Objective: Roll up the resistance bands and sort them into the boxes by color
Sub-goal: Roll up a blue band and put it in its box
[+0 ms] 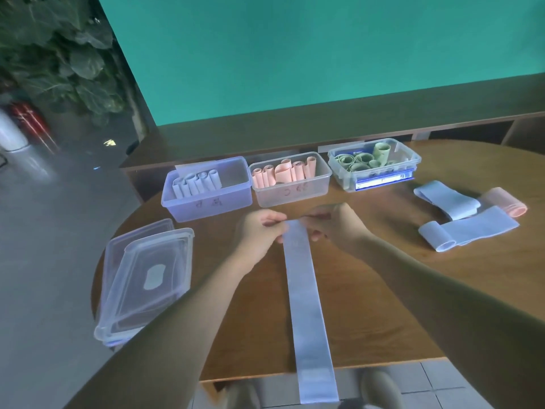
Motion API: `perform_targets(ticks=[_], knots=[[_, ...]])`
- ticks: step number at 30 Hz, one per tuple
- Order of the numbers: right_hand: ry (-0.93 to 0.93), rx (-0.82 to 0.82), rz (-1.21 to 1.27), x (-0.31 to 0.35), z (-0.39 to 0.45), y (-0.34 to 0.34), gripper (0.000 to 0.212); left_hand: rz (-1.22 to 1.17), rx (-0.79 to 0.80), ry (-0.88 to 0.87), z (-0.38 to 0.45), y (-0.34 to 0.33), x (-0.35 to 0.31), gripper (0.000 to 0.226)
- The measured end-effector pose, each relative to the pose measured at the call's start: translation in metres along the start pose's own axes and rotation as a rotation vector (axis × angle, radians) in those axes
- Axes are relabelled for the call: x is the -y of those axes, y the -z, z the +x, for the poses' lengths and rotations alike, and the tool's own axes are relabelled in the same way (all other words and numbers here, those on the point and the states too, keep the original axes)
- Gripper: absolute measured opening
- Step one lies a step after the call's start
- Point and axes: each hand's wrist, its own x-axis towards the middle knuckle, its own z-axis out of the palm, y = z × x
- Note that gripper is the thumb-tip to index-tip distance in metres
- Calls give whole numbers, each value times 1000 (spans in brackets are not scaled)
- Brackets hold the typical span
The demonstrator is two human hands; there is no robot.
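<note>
A long light-blue band (306,305) lies stretched down the wooden table, its near end hanging over the front edge. My left hand (261,231) and my right hand (333,225) pinch its far end from either side. Behind them stand three clear boxes: the left box (206,202) holds rolled blue bands, the middle box (292,193) rolled pink bands, the right box (374,175) rolled green bands. At the right lie loose blue bands (469,231) and one pink band (510,206).
Stacked clear lids (144,276) rest on the table's left edge. The round wooden table (398,305) has a low wooden shelf behind it. Plants and a red object stand on the floor at far left.
</note>
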Motion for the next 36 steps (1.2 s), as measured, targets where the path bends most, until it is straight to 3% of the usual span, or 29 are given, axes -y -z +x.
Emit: perform_targets(ticks=[7, 23, 26, 31, 36], knots=[[-10, -62, -41, -35, 25, -14, 9, -107, -107, -8, 19, -21, 32, 22], [44, -261, -105, -47, 85, -27, 21, 19, -310, -172, 72, -40, 50, 26], [38, -258, -116, -47, 77, -27, 34, 100, -322, -184, 65, -39, 51, 29], [54, -228, -192, -46, 31, -24, 34, 90, -343, -199, 35, -35, 51, 20], [164, -127, -307, -50, -26, -32, 36, 73, -261, -160, -14, -33, 47, 16]])
